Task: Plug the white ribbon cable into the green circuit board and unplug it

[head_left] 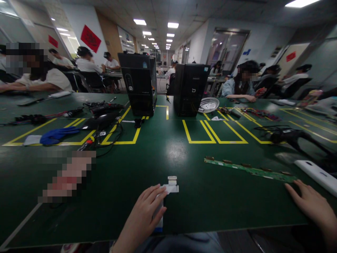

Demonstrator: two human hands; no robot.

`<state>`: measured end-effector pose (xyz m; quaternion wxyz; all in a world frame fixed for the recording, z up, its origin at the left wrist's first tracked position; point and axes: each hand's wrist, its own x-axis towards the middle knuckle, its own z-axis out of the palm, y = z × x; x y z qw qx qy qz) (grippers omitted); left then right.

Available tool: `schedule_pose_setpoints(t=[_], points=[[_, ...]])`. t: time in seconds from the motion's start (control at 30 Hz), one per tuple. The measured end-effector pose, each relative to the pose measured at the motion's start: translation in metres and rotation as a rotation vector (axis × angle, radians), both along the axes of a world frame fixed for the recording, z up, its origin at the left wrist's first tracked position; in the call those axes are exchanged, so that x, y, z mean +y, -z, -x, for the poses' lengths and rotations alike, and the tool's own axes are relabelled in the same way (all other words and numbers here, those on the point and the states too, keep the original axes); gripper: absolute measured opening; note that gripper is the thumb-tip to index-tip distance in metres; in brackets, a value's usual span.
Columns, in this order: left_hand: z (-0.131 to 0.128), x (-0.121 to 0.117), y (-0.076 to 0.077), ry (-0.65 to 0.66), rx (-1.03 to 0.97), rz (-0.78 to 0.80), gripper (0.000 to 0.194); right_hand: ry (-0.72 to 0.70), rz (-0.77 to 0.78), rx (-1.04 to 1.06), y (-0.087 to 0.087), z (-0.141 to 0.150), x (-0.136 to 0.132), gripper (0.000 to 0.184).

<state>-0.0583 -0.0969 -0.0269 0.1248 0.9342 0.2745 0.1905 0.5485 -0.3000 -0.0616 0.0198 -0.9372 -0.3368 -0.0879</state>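
My left hand point(144, 213) lies flat on a white flat ribbon cable point(170, 188) at the near edge of the green table point(168, 147), fingers stretched out over it. The cable's connector end sticks out past my fingertips. My right hand point(313, 205) rests open on the table at the right, its fingertips close to the near end of a long narrow green circuit board point(250, 170). Neither hand grips anything.
Two black computer towers point(139, 84) point(190, 89) stand mid-table among yellow tape outlines. A white fan grille point(209, 104), a blue glove point(56, 135), black cables and tools point(102, 119), a white casing point(317, 174) and a black device point(286, 135) lie around. Other people sit at the tables beyond.
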Motion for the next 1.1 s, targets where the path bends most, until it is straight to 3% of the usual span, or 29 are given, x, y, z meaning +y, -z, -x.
schedule_pose_setpoints(t=[0.2,0.47,0.77,0.97,1.1], points=[[-0.002,0.001,-0.001,0.009,0.029,0.023,0.043,-0.077,-0.038,0.215,-0.017,0.037,0.024,0.085],[-0.004,0.000,-0.005,0.005,0.041,0.033,0.040,-0.340,-0.047,0.137,-0.018,0.108,0.088,0.071],[-0.005,0.000,-0.005,0.008,0.063,0.033,0.039,-0.624,0.037,0.145,-0.041,0.220,0.154,0.068],[-0.005,-0.001,-0.006,0.003,0.021,0.035,0.039,-0.785,0.013,0.064,-0.038,0.289,0.176,0.066],[-0.005,-0.001,-0.007,0.002,0.028,0.050,0.039,-0.825,0.037,0.048,-0.040,0.318,0.178,0.069]])
